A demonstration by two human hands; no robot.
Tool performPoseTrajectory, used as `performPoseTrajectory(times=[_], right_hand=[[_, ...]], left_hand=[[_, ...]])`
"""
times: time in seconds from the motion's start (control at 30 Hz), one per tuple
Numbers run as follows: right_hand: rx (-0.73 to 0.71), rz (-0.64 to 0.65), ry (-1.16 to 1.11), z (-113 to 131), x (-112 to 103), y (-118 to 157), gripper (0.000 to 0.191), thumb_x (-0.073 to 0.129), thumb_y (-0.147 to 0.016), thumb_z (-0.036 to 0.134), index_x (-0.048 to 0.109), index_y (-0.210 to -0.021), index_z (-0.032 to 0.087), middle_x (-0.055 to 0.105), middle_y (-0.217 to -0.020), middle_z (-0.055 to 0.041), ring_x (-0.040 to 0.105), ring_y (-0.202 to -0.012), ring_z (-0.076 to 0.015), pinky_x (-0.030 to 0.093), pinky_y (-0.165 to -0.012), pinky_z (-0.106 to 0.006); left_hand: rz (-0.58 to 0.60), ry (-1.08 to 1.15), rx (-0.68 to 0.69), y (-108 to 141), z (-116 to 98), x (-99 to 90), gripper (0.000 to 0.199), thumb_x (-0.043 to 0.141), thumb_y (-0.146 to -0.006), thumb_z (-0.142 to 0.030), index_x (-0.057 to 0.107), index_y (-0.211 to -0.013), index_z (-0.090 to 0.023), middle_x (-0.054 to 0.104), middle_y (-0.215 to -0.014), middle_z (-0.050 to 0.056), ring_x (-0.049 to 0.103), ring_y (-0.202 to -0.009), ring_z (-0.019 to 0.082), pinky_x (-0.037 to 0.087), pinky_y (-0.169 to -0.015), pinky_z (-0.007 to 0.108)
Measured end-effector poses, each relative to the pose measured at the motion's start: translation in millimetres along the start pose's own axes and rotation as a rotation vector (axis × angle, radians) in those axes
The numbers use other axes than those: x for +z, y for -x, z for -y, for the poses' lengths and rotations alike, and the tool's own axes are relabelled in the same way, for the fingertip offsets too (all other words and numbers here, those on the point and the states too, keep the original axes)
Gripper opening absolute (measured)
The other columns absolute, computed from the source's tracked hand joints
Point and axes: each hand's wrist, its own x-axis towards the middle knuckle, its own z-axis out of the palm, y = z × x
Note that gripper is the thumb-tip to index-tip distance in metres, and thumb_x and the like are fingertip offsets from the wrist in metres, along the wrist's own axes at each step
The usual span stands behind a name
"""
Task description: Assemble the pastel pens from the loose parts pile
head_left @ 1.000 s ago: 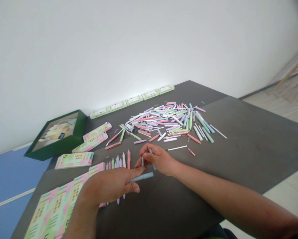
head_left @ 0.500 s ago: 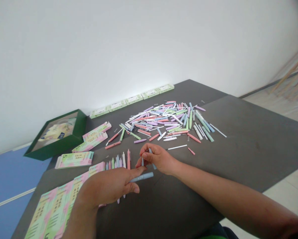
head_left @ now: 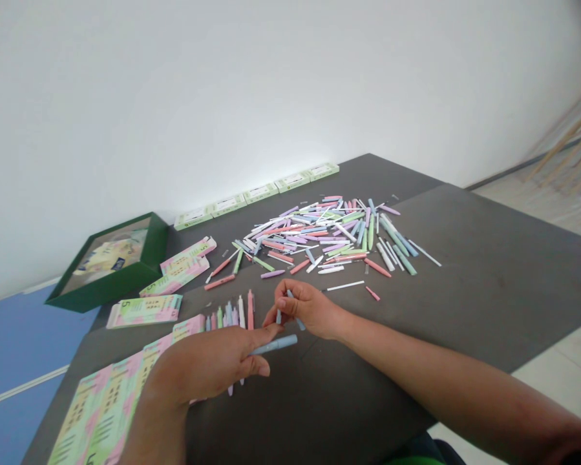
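A light blue pen barrel sticks out to the right from between the thumb and fingers of my left hand, which is closed on it. Just above, my right hand is pinched round small blue pen parts; one short piece points down close to my left fingertips. I cannot tell whether the two hands touch. Under and behind my left hand lies a row of assembled pens in several colours, partly hidden by the hand.
A loose pile of pen parts and white refills spreads beyond my hands on the dark table. Printed pen boxes lie at the left. A green carton stands farther back, and flat green boxes line the wall.
Almost nothing differs. My left hand and the blue barrel have shifted very slightly left; both hands keep their grips.
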Motion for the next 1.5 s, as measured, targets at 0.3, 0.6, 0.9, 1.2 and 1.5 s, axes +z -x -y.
performPoseTrajectory(times=[0.3, 0.6, 0.9, 1.2, 1.5], right_hand=[[0.05, 0.008, -0.001, -2.7, -2.7, 0.0, 0.04, 0.063, -0.069, 0.051, 0.044, -0.075, 0.017, 0.059, -0.06, 0.0024, 0.06, -0.055, -0.012, 0.047, -0.055, -0.024], [-0.017, 0.002, 0.226, 1.2, -4.1, 2.3, 0.023, 0.055, -0.08, 0.038, 0.049, -0.08, 0.016, 0.057, -0.056, 0.0046, 0.049, -0.037, -0.0059, 0.046, -0.051, -0.023], [-0.017, -0.016, 0.18, -2.5, -3.9, 0.8, 0.017, 0.057, -0.078, 0.031, 0.05, -0.078, 0.015, 0.06, -0.062, 0.0028, 0.046, -0.037, -0.0043, 0.045, -0.047, -0.021], [0.017, -0.04, 0.164, -3.2, -4.7, 0.7, 0.015, 0.057, -0.078, 0.029, 0.052, -0.08, 0.015, 0.06, -0.062, 0.0015, 0.05, -0.041, -0.0061, 0.034, -0.036, -0.015], [-0.033, -0.035, 0.144, -2.1, -2.4, 1.4, 0.013, 0.057, -0.078, 0.027, 0.053, -0.079, 0.014, 0.056, -0.058, 0.0046, 0.045, -0.038, -0.0042, 0.038, -0.04, -0.017]], left_hand=[[-0.018, 0.015, -0.001, 0.8, 8.3, 1.8, 0.054, 0.04, -0.088, -0.042, 0.03, -0.138, -0.027, 0.059, -0.117, 0.004, 0.058, -0.093, 0.022, 0.042, -0.077, 0.027], [-0.025, -0.041, -0.068, 6.4, 12.0, 4.5, 0.056, 0.037, -0.088, -0.048, 0.032, -0.138, -0.024, 0.062, -0.112, 0.006, 0.057, -0.096, 0.024, 0.042, -0.078, 0.029], [-0.021, -0.003, -0.053, 6.3, 11.6, 3.2, 0.052, 0.04, -0.088, -0.043, 0.033, -0.136, -0.026, 0.066, -0.1, 0.003, 0.061, -0.084, 0.021, 0.042, -0.071, 0.026], [-0.028, 0.016, -0.065, 6.0, 12.4, 3.5, 0.055, 0.041, -0.086, -0.049, 0.035, -0.136, -0.026, 0.064, -0.108, 0.004, 0.06, -0.086, 0.022, 0.042, -0.072, 0.026], [-0.041, 0.012, -0.042, 5.6, 16.5, 5.8, 0.054, 0.04, -0.086, -0.048, 0.035, -0.136, -0.027, 0.064, -0.107, 0.004, 0.06, -0.087, 0.022, 0.042, -0.074, 0.027]])
